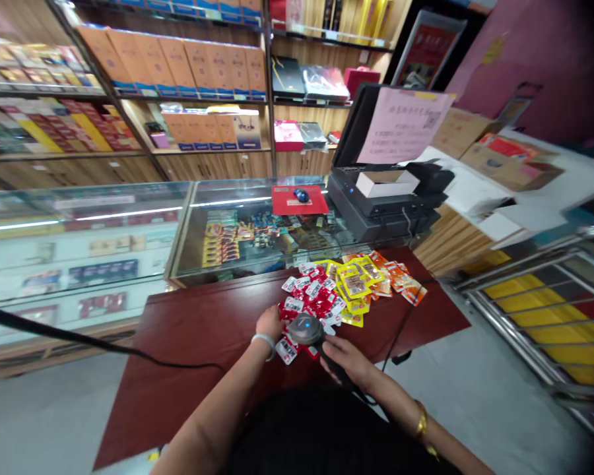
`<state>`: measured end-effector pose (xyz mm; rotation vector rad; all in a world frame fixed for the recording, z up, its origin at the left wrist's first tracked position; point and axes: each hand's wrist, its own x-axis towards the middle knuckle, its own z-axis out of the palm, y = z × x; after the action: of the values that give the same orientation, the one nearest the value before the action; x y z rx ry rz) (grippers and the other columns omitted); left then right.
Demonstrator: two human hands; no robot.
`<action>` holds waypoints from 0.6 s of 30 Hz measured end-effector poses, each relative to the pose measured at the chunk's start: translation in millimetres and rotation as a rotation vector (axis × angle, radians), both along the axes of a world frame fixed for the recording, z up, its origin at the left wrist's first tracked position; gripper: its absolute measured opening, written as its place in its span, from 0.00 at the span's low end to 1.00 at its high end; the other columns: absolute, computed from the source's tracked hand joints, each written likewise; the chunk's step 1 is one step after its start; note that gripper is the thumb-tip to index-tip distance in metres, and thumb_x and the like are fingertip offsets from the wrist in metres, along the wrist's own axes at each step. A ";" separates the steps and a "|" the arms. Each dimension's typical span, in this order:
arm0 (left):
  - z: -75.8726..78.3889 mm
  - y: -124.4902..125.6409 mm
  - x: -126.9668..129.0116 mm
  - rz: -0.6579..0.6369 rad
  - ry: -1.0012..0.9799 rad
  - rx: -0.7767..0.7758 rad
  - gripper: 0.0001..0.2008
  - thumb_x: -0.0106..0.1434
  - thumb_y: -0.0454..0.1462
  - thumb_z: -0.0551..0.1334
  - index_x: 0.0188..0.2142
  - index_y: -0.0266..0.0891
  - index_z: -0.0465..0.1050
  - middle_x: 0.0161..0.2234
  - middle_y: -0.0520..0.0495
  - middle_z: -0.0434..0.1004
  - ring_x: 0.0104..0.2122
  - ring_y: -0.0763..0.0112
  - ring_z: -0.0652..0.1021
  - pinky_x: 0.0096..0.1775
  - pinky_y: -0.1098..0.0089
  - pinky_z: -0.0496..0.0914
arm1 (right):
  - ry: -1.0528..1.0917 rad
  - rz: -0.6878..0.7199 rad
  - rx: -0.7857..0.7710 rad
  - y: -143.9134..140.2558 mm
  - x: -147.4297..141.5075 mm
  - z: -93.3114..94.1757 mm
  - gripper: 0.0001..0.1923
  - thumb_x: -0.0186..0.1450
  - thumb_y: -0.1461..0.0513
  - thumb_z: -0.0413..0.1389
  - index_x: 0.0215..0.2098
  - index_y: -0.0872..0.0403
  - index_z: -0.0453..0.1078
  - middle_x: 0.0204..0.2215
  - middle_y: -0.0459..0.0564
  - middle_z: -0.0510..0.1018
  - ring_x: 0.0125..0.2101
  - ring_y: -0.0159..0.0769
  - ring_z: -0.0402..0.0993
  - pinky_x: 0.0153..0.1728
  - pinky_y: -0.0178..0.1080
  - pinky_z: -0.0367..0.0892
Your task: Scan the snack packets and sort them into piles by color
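My right hand (350, 361) grips a grey handheld barcode scanner (307, 328), its head with a small blue light held over a pile of small snack packets. My left hand (270, 324), with a pale bangle on the wrist, rests on the red packets (311, 297) at the near end of the pile and appears to hold one red packet (286, 349) under the scanner. Yellow packets (354, 284) and orange packets (398, 276) lie further right on the dark red table (188, 343).
A glass display counter (103, 231) runs behind the table, with a red mouse pad and mouse (299, 198) and a black cash register (386, 198) on it. Shelves of boxed goods fill the back wall. A black cable (79, 338) crosses the table's left. Metal racks stand at right.
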<state>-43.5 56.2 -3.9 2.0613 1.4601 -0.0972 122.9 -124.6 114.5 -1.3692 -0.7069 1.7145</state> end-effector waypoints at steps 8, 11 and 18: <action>-10.2 -1.8 -22.8 0.404 -0.341 -0.067 0.05 0.59 0.38 0.62 0.31 0.39 0.69 0.30 0.48 0.77 0.30 0.71 0.75 0.33 0.73 0.65 | -0.030 0.039 -0.040 -8.5 -3.1 -18.5 0.26 0.58 0.38 0.55 0.32 0.52 0.62 0.16 0.38 0.65 0.13 0.25 0.55 0.14 0.31 0.50; -12.1 -1.3 -35.3 0.622 -0.589 -0.140 0.06 0.60 0.39 0.60 0.30 0.39 0.67 0.27 0.51 0.74 0.27 0.75 0.74 0.31 0.75 0.66 | -0.050 0.072 -0.022 7.4 -16.3 -19.1 0.25 0.58 0.39 0.55 0.33 0.51 0.63 0.16 0.38 0.66 0.13 0.25 0.55 0.14 0.31 0.50; -10.1 -1.9 -87.5 0.851 -0.862 -0.054 0.14 0.57 0.47 0.61 0.30 0.38 0.66 0.18 0.56 0.63 0.20 0.76 0.67 0.25 0.74 0.62 | -0.151 0.223 0.095 56.9 -67.9 -38.8 0.26 0.58 0.38 0.54 0.31 0.52 0.64 0.14 0.38 0.65 0.12 0.26 0.56 0.14 0.32 0.50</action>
<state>-131.0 54.3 -14.0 1.0275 1.5442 0.9445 54.9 -67.6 75.7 -1.4060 -1.0467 1.7350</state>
